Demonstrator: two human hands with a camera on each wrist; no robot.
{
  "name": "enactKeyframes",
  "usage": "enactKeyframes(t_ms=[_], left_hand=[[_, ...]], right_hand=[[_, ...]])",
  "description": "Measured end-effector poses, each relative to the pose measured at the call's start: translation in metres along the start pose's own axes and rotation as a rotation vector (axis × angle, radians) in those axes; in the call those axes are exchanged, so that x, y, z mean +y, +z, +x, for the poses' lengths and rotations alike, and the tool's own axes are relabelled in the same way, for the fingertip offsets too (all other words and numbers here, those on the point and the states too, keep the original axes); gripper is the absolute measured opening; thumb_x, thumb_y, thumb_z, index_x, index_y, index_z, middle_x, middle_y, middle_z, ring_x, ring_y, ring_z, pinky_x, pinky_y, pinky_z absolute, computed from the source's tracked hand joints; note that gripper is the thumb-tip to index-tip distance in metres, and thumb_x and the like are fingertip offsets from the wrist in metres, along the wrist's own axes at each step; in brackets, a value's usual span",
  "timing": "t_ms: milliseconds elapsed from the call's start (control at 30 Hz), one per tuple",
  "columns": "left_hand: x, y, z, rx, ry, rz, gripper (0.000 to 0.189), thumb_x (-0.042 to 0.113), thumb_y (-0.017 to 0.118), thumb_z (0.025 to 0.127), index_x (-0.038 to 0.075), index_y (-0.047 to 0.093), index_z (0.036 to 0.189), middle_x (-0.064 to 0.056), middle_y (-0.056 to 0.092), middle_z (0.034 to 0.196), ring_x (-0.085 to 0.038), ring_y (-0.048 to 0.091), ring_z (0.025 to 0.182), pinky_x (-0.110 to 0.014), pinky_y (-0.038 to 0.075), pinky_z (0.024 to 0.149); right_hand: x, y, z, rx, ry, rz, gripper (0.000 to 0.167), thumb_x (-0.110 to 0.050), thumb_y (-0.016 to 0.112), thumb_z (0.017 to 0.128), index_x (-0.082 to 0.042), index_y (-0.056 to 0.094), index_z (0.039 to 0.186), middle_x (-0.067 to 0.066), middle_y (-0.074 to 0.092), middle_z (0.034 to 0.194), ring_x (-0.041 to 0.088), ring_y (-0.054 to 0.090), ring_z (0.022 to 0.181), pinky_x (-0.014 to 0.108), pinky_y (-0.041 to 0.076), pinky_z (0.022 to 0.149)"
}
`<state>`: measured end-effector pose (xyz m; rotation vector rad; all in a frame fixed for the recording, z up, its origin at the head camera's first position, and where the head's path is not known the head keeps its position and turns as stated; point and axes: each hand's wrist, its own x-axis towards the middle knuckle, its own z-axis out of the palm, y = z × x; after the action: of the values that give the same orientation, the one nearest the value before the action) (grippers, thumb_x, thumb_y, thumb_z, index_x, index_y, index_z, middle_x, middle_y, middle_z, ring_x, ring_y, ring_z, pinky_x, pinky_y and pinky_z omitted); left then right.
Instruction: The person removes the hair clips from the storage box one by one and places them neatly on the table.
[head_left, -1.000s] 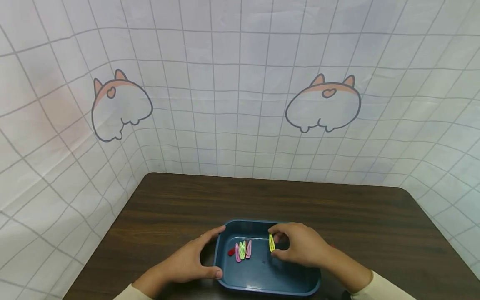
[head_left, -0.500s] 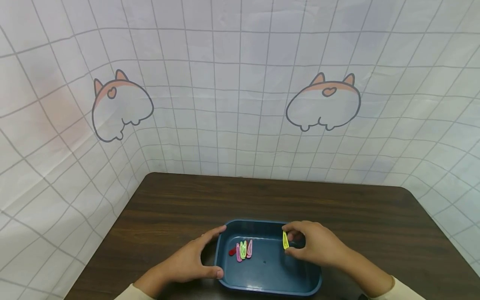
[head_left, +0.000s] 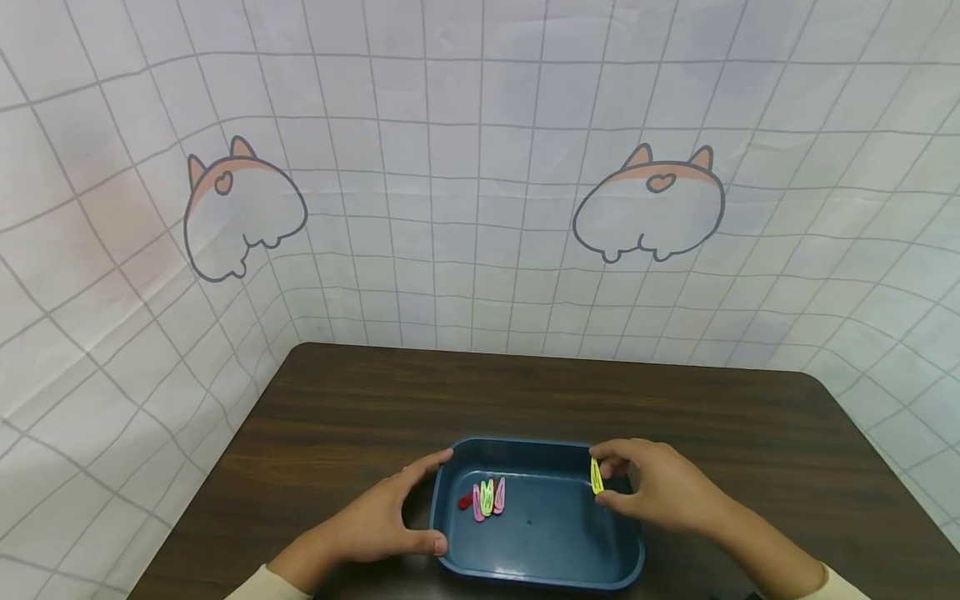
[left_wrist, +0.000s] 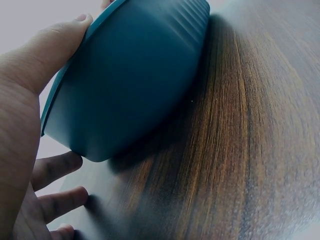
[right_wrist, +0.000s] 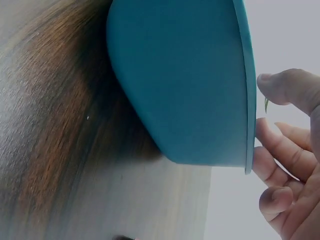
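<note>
My right hand [head_left: 663,487] pinches a yellow snap hair clip [head_left: 597,477] between thumb and fingertips, over the right end of a blue plastic tray [head_left: 540,572]. Only a thin sliver of the hair clip shows in the right wrist view, beyond the tray's rim. At the tray's left end, my left hand [head_left: 382,517] is spread, thumb and index finger touching the rim. In the left wrist view its other fingers [left_wrist: 62,200] extend loosely beside the tray. Inside the tray's left half lie pink clips [head_left: 477,503], light green clips [head_left: 487,498] and red ones [head_left: 465,502], grouped close together.
The tray stands near the front of a dark wood-grain table [head_left: 360,400]. Behind and at both sides hangs a white grid-patterned cloth [head_left: 450,208] with cartoon animal prints.
My right hand has moved right with the yellow hair clip, from over the tray's middle to near its right end. The left hand, tray and other clips stay in place.
</note>
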<state>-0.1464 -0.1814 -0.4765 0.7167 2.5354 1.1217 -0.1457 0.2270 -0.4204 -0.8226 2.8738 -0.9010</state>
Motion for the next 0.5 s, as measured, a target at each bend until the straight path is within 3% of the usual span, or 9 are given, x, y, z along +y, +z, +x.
enactKeyframes(t_ms=[400,500], left_hand=[[0.004,-0.001,0.0,0.001,-0.005,-0.011,0.099,0.052,0.084,0.081,0.041,0.026,0.16,-0.004,0.038,0.16,-0.04,0.039,0.143,-0.073,0.034,0.106],[0.005,-0.001,0.0,0.002,-0.012,-0.01,0.099,0.052,0.085,0.08,0.042,0.027,0.16,-0.005,0.039,0.16,-0.04,0.039,0.143,-0.073,0.034,0.105]], right_hand=[[0.009,-0.006,-0.008,0.033,0.012,-0.04,0.049,-0.031,0.088,0.083,-0.012,0.069,0.124,-0.019,0.064,0.092,0.003,0.061,0.088,0.034,0.053,0.081],[0.012,-0.01,-0.011,0.023,0.027,-0.008,0.05,-0.03,0.087,0.083,-0.011,0.068,0.126,-0.017,0.064,0.093,0.006,0.061,0.089,0.033,0.055,0.075]])
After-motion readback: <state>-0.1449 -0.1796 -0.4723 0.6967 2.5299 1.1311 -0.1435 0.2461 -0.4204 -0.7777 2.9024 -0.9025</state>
